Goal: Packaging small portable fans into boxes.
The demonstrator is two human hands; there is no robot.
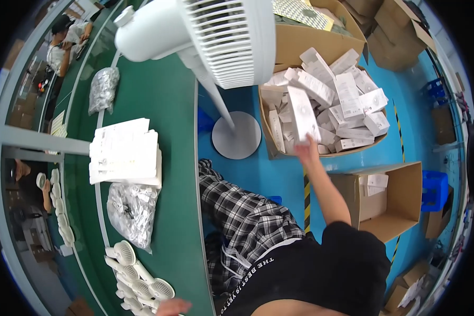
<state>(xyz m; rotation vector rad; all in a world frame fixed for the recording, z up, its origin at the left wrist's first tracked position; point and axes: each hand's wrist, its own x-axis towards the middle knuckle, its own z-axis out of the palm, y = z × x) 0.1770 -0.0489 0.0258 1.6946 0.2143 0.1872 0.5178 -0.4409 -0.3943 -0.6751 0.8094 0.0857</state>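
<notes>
My right arm reaches out over a large carton (266, 124) heaped with small white printed boxes (347, 95). At its near side my right hand (307, 149) is closed on the lower end of one white box (302, 113), which stands tilted above the others. Down at the bottom edge, my left hand (174, 307) shows only in part, blurred, beside several white handheld fans (142, 287) on the green table (179, 210). Whether its fingers grip anything cannot be made out.
A white standing fan (221, 42) rises between table and carton. Flat white cartons (124, 152) and clear plastic bags (134, 213) lie on the table. An open brown box (389, 205) sits on the blue floor. Two people work beyond the frame at left.
</notes>
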